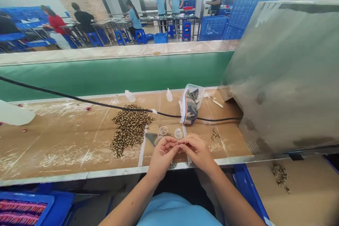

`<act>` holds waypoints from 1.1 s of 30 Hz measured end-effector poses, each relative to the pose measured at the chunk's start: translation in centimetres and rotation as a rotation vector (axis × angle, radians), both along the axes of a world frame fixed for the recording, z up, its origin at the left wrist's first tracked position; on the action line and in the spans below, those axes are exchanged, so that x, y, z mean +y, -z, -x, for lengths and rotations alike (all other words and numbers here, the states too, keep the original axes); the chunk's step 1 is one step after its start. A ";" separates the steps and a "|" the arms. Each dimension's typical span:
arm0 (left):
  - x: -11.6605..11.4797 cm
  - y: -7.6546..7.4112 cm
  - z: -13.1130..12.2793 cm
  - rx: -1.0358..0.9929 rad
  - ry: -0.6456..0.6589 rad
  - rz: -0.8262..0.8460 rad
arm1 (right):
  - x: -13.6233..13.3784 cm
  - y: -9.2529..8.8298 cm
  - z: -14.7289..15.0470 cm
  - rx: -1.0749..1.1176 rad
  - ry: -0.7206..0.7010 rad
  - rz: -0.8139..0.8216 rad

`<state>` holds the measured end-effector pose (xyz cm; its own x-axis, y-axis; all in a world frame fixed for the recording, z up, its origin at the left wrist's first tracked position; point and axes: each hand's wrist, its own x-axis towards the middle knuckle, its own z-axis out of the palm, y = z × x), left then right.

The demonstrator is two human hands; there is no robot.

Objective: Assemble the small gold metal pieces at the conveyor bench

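Note:
My left hand (161,155) and my right hand (197,152) meet above the bench's front edge, fingertips pinched together on a small piece, too small to identify. Beyond them lies a heap of tiny gold-and-dark beads (129,130), with a smaller cluster (214,134) to the right. Two small transparent cups (163,130) (178,133) stand just past my fingers. A transparent bag (192,102) holding camouflage-patterned fabric (189,107) sits farther back, near two small white squeeze bottles (129,96) (169,95).
A black cable (106,102) crosses the brown-covered bench (66,148). A large grey sheet (286,77) looms at right, and a green panel (106,74) runs behind. Co-workers (161,3) stand among blue crates (213,28) beyond. A blue tray (23,208) sits low left.

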<state>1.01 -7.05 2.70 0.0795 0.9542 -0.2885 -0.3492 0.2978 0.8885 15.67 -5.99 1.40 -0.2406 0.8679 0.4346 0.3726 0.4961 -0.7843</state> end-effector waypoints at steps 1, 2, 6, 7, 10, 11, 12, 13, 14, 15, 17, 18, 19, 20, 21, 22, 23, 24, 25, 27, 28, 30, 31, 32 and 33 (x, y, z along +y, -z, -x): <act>-0.5 0.4 0.0 -0.010 0.023 0.030 | -0.6 0.6 0.0 -0.006 0.017 -0.008; -1.0 0.8 0.0 -0.018 0.045 0.059 | -1.1 1.2 -0.2 -0.018 0.038 -0.013; -2.6 1.9 0.3 0.019 0.062 0.093 | -2.2 3.1 -2.6 -0.133 0.205 -0.048; -2.9 2.1 0.4 0.043 0.051 0.081 | -2.1 3.5 -3.5 -0.180 0.269 -0.068; -3.7 2.4 1.2 0.099 0.028 0.040 | -1.6 4.6 -6.5 -0.335 0.437 -0.121; -3.8 2.4 1.5 0.107 0.023 0.031 | -1.5 4.9 -7.4 -0.380 0.479 -0.132; -4.0 2.5 1.8 0.109 0.016 0.026 | -1.4 5.2 -8.1 -0.419 0.518 -0.148; -4.1 2.5 2.1 0.107 0.005 0.022 | -1.4 5.4 -8.6 -0.450 0.557 -0.165; -4.1 2.6 2.4 0.103 -0.005 0.020 | -1.4 5.5 -8.8 -0.473 0.594 -0.183; -4.2 2.8 2.6 0.099 -0.015 0.019 | -1.5 5.6 -8.9 -0.486 0.629 -0.200; -4.1 3.0 3.0 0.098 -0.028 0.020 | -1.9 5.5 -8.4 -0.478 0.670 -0.203; -4.1 3.1 3.2 0.098 -0.030 0.022 | -2.1 5.4 -8.0 -0.457 0.666 -0.186; -4.0 3.2 3.3 0.098 -0.031 0.024 | -2.3 5.3 -7.5 -0.429 0.644 -0.156; -4.0 3.2 3.4 0.097 -0.029 0.026 | -2.6 5.2 -6.9 -0.400 0.612 -0.118; -3.9 3.3 3.4 0.094 -0.028 0.027 | -2.8 5.1 -6.4 -0.377 0.573 -0.078; -3.8 3.3 3.5 0.092 -0.024 0.030 | -2.9 5.0 -5.9 -0.364 0.531 -0.039; -3.8 3.3 3.5 0.091 -0.017 0.033 | -3.0 5.0 -5.6 -0.362 0.494 -0.007; -3.7 3.3 3.5 0.090 -0.011 0.036 | -3.1 5.0 -5.3 -0.368 0.465 0.016; -3.7 3.4 3.5 0.090 -0.004 0.039 | -3.1 5.0 -5.0 -0.377 0.445 0.028; -3.6 3.6 3.5 0.085 0.010 0.041 | -2.9 5.0 -4.8 -0.395 0.424 0.033; -3.5 3.7 3.6 0.081 0.015 0.039 | -2.8 4.9 -4.7 -0.402 0.424 0.030; -3.4 3.9 3.6 0.070 0.023 0.031 | -2.6 4.9 -4.5 -0.419 0.436 0.027; -3.4 4.1 3.7 0.065 0.028 0.026 | -2.4 4.9 -4.4 -0.429 0.447 0.028; -3.4 4.2 3.7 0.063 0.032 0.021 | -2.3 4.9 -4.3 -0.439 0.460 0.028; -3.4 4.3 3.7 0.063 0.036 0.017 | -2.2 4.8 -4.2 -0.449 0.471 0.029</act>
<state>-2.74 -10.43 -1.61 0.0951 0.9459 -0.3103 -0.2816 0.3245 0.9030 19.83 -8.21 -3.44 0.0155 0.9348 0.3549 0.8395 0.1807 -0.5124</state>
